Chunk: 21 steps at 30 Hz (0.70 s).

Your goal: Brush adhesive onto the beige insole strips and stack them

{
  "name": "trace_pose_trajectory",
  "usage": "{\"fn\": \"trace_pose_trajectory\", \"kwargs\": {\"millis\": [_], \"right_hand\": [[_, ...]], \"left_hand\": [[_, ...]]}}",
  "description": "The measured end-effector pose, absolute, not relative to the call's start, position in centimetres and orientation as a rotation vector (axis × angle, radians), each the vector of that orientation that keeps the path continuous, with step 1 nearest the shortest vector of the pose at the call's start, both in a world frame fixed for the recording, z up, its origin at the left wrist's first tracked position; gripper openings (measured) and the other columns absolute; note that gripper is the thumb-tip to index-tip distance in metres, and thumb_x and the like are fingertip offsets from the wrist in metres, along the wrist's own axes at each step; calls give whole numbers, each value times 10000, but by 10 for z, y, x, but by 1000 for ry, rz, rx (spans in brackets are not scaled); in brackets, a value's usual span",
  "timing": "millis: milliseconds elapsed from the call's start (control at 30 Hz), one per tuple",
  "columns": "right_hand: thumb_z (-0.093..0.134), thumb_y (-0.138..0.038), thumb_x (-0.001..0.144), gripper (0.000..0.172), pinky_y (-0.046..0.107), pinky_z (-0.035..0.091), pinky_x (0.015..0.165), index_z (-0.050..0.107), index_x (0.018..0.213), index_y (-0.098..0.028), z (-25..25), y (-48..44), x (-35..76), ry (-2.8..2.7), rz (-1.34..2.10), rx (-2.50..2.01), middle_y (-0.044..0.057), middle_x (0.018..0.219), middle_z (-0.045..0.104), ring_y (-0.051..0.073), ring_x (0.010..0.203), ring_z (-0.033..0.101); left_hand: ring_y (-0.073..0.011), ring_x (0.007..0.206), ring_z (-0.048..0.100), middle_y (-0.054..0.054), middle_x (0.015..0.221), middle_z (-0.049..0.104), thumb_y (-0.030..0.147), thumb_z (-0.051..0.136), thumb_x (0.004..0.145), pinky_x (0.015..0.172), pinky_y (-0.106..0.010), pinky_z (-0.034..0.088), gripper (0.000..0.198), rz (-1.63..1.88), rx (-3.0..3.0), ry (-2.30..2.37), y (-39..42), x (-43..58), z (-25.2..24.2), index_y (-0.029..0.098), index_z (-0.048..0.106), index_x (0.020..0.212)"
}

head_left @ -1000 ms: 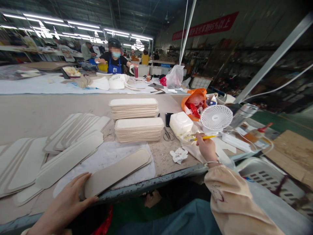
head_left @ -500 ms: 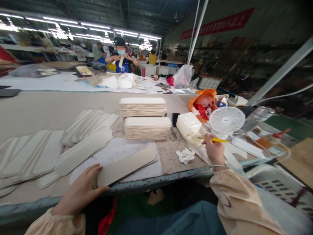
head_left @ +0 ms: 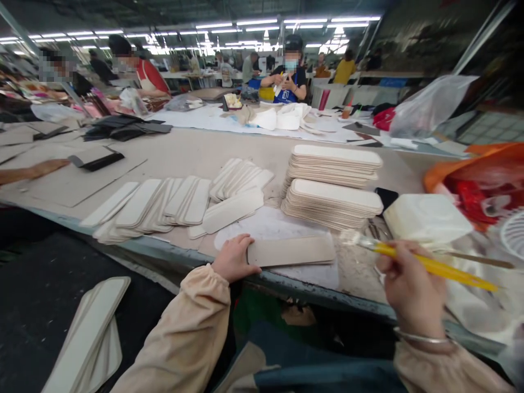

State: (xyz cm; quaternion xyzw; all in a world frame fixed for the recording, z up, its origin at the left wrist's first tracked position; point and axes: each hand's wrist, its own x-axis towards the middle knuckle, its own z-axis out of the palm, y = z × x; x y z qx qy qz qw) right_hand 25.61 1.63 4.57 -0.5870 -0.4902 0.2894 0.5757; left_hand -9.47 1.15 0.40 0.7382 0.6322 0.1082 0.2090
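Note:
My left hand (head_left: pixel 234 257) rests on the left end of a long beige board strip (head_left: pixel 292 250) that lies on a white sheet (head_left: pixel 270 225) at the table's near edge; its fingers are curled on the strip's end. My right hand (head_left: pixel 407 286) is closed round a yellow-handled brush (head_left: pixel 426 264), whose pale bristle tip hangs just above the strip's right end. Two neat stacks of the same strips (head_left: pixel 333 194) stand behind it.
Several strips are fanned out (head_left: pixel 172 202) to the left. A white plastic jug (head_left: pixel 426 218), an orange bag (head_left: pixel 483 174) and a fan's edge (head_left: pixel 513 232) sit at right. More strips (head_left: pixel 88 333) lie below the table. Other people (head_left: pixel 289 73) work at far tables.
My view has swung left. My right hand has lifted the brush away from the container by the fan and brought it over toward the strip. My left hand stays on the strip's end.

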Motion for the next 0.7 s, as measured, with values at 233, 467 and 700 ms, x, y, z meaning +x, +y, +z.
{"fn": "trace_pose_trajectory", "kwargs": {"millis": [233, 467, 700], "right_hand": [[598, -489, 887, 291, 271, 374, 559, 591, 834, -203, 22, 28, 138, -1359, 1151, -1139, -44, 544, 487, 136, 540, 461], [562, -471, 906, 293, 259, 404, 572, 578, 775, -210, 5, 35, 98, -1530, 1227, -1146, -44, 553, 510, 140, 553, 495], [522, -452, 915, 271, 257, 406, 559, 584, 781, -224, 3, 39, 89, -1672, 1169, -1184, -34, 570, 531, 152, 561, 513]], "left_hand": [[-337, 1365, 447, -184, 1458, 485, 462, 832, 623, 1120, -502, 355, 813, 297, 2043, 1756, 11, -95, 4, 157, 520, 1309], [-330, 1303, 504, -158, 1398, 539, 467, 849, 600, 1091, -489, 387, 780, 336, 2062, 1739, 11, -97, 3, 181, 547, 1259], [-335, 1294, 511, -151, 1388, 546, 475, 849, 599, 1090, -496, 387, 751, 329, 2056, 1733, 12, -97, 3, 195, 558, 1233]]}}
